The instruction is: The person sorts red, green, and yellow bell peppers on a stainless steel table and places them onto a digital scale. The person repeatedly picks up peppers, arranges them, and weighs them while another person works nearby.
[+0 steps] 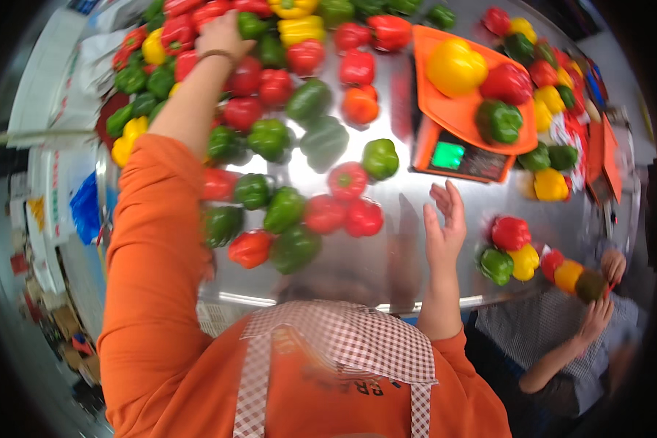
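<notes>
My left hand (223, 37) reaches to the far left of the steel table, in among a heap of bell peppers; a green bell pepper (251, 25) is at its fingers, but blur hides whether it grips one. Palm up, my right hand (445, 222) hovers near the table's front with fingers apart and nothing in it. Beyond it stands an orange digital scale (471, 156) with a lit display. Its orange tray (435, 112) bears a yellow bell pepper (456, 67), a red one (506, 84) and a green one (498, 121). Loose peppers lie between my arms, including a green one (380, 159).
Right of my right hand sit a red (510, 233), a green (496, 266) and a yellow pepper (523, 261), touching. A co-worker's hands (597, 317) hold something by more peppers at the right edge. Further peppers and a second orange scale (603, 159) stand back right.
</notes>
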`<action>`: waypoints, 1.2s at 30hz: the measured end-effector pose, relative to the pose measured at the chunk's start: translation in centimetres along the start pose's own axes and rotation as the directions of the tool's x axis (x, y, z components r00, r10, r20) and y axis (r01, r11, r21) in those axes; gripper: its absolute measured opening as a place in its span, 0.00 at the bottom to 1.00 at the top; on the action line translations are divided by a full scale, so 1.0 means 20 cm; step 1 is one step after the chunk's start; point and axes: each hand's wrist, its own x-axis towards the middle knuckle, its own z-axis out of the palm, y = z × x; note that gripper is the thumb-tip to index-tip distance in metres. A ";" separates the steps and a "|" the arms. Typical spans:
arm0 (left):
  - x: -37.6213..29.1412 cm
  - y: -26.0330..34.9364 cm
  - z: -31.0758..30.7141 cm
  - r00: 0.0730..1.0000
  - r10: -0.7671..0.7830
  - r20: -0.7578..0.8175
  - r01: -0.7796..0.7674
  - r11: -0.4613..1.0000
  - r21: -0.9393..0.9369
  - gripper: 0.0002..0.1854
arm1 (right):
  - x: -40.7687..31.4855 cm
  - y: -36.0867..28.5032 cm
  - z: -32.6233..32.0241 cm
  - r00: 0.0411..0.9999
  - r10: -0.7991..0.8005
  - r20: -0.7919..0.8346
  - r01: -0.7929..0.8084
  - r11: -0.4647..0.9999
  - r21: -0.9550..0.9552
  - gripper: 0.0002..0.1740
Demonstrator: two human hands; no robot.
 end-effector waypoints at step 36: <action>-1.13 1.40 -0.43 0.845 0.383 -0.373 -0.496 0.304 -0.813 0.44 | -0.53 0.23 -0.26 0.983 0.185 0.008 -0.185 0.975 0.124 0.51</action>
